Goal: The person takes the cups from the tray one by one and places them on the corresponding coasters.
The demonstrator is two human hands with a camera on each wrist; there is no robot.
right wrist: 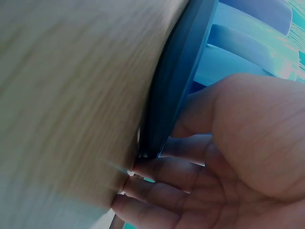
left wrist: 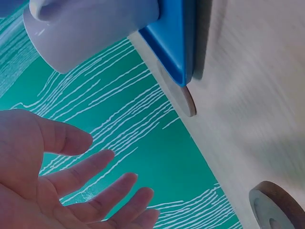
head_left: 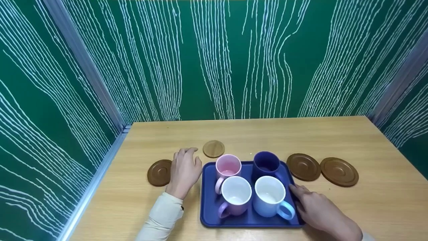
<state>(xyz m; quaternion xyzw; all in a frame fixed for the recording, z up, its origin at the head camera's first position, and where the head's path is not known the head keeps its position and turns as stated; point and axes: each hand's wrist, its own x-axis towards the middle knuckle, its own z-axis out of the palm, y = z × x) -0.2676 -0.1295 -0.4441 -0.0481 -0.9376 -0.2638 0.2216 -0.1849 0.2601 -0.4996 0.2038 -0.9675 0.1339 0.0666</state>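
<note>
My right hand (head_left: pixel 316 207) holds the right rim of the dark blue tray (head_left: pixel 247 223). In the right wrist view its thumb lies over the rim and its fingers are along the outer side, close to the table. My left hand (head_left: pixel 184 172) hovers left of the tray with fingers spread and nothing in it. On the tray stand a pink mug (head_left: pixel 228 164), a navy mug (head_left: pixel 265 164), a purple mug (head_left: pixel 236 192) and a light blue mug (head_left: pixel 269 194). The last two are white inside. A brown saucer-like disc (head_left: pixel 158 172) is partly hidden behind my left hand.
A pale wooden round coaster (head_left: pixel 214 148) lies behind the tray. Two brown discs, one near (head_left: pixel 302 166) and one farther right (head_left: pixel 339 171), lie beside it on the wooden table (head_left: pixel 150 134). Green line-patterned walls (head_left: pixel 247 60) enclose the back and sides.
</note>
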